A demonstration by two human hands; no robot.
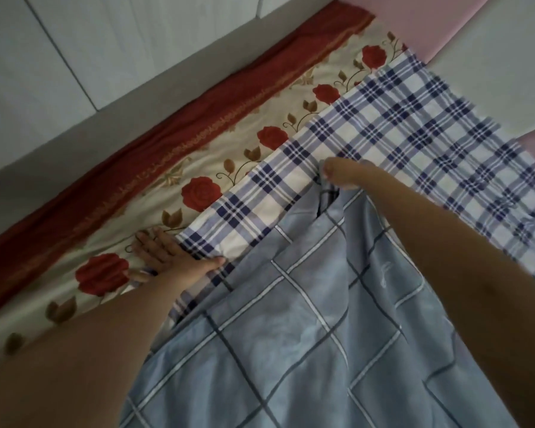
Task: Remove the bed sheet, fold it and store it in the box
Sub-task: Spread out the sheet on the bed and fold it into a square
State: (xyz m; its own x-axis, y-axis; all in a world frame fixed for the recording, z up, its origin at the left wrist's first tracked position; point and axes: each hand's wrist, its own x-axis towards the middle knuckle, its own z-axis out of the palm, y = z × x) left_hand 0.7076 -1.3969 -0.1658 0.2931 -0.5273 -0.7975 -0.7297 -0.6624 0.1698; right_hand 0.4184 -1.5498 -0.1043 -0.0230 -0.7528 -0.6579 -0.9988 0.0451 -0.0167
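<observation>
The bed sheet (pixel 383 128) is white with a blue plaid on one face and plain blue-grey with a thin grid on the other face (pixel 290 335). It lies partly folded over on the bed, plaid part spread flat towards the top right, blue-grey part hanging towards me. My left hand (pixel 167 257) lies flat with straight fingers at the plaid sheet's left edge, pressing down where it meets the rose-print cloth. My right hand (pixel 343 174) grips a bunched fold of the sheet at the centre and holds it up. No box is in view.
Under the sheet lies a cream cloth with red roses (pixel 198 193) and a dark red border (pixel 173 118). Grey floor tiles (pixel 90 50) run along the bed's left side. A pink padded panel (pixel 445 23) stands at the top right.
</observation>
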